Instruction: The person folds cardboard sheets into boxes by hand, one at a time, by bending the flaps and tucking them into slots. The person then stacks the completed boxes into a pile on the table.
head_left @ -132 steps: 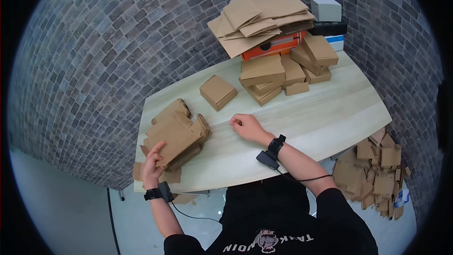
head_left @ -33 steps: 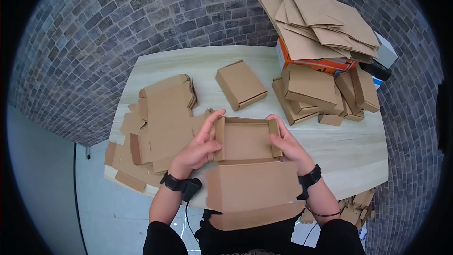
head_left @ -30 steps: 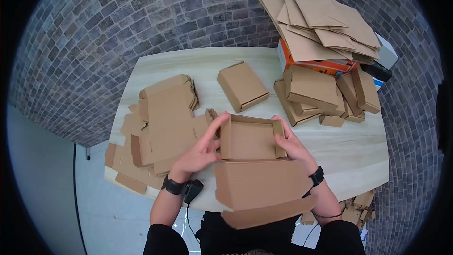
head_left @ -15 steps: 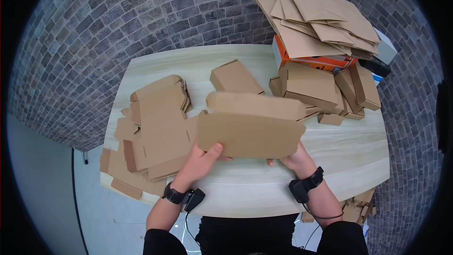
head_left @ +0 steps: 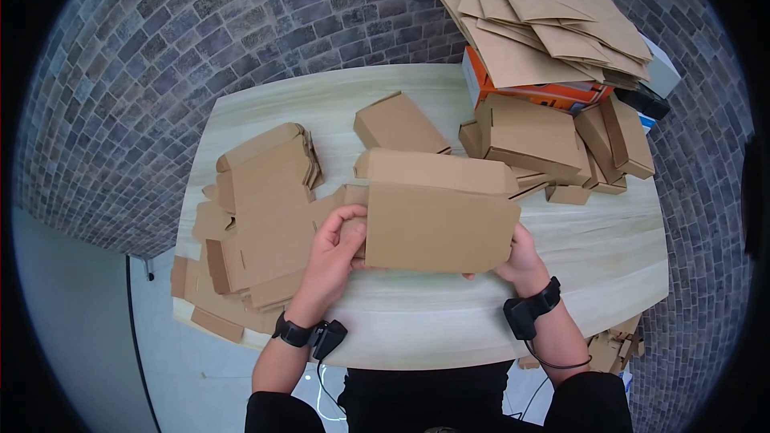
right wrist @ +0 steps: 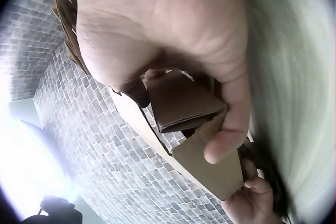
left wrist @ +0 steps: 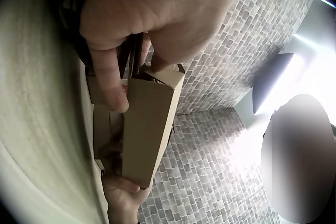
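A brown cardboard box is held between both hands over the front middle of the table, its lid folded over the tray with a front flap sticking out at the far side. The left hand grips the box's left end, fingers and thumb around the side. At the right end the right hand holds on, partly hidden by the lid. In the left wrist view the box shows side-on below the left hand. The right wrist view shows the right hand around a folded end wall.
Flattened cardboard pieces lie at the left of the table. One closed box sits behind the held one. Several small boxes are piled at the right, before an orange box topped with flat cardboard sheets.
The box, earlier with its tray showing and its lid hanging toward the body, now has the lid over the tray. Since half a second ago the left hand has shifted onto the left end.
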Motion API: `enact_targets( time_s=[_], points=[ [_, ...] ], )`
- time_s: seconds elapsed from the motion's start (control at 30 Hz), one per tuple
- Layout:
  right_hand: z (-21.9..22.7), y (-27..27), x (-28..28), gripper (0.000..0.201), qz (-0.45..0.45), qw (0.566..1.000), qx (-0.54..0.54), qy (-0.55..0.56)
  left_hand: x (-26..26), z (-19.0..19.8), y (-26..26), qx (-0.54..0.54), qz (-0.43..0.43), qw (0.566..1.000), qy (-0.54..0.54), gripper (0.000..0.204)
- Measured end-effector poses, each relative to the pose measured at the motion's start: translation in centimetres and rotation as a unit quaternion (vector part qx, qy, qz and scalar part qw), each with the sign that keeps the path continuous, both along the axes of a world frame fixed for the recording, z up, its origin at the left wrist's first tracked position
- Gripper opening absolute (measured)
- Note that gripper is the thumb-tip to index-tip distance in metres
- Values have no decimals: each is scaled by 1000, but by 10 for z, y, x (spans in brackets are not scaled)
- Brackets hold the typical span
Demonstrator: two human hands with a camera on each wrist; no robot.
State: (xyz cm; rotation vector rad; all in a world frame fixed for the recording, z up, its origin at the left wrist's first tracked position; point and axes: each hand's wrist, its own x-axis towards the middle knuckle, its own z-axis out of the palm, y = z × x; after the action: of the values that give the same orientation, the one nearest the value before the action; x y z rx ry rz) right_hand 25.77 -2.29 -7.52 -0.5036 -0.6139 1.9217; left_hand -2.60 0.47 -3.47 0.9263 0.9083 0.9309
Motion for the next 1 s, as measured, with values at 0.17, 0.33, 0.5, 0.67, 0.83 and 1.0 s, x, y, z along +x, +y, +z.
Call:
enact_targets(
  time_s=[0.17,0.33,0.5,0.67,0.83,1.0],
  points=[
    [7,2,-6,45,-7,999,-44,15,7,-8,-3,182,64,966,174,27],
    [4,3,-3,46,-22,999,-13,-29,-3,-8,-7,54,80,995,2,39],
    [-1,2,-11,45,-151,986,-32,-69,-5,-21,-5,236,55,963,121,52],
    [9,-5,-27,36,-239,871,135,-408,13,-12,-19,270,-2,946,180,67],
    [3,-12,-28,38,-238,882,124,-386,9,-1,-17,307,-59,916,250,64],
    [5,-11,-32,47,-265,873,157,-378,11,-4,-16,303,-82,917,247,58]
  ],
)
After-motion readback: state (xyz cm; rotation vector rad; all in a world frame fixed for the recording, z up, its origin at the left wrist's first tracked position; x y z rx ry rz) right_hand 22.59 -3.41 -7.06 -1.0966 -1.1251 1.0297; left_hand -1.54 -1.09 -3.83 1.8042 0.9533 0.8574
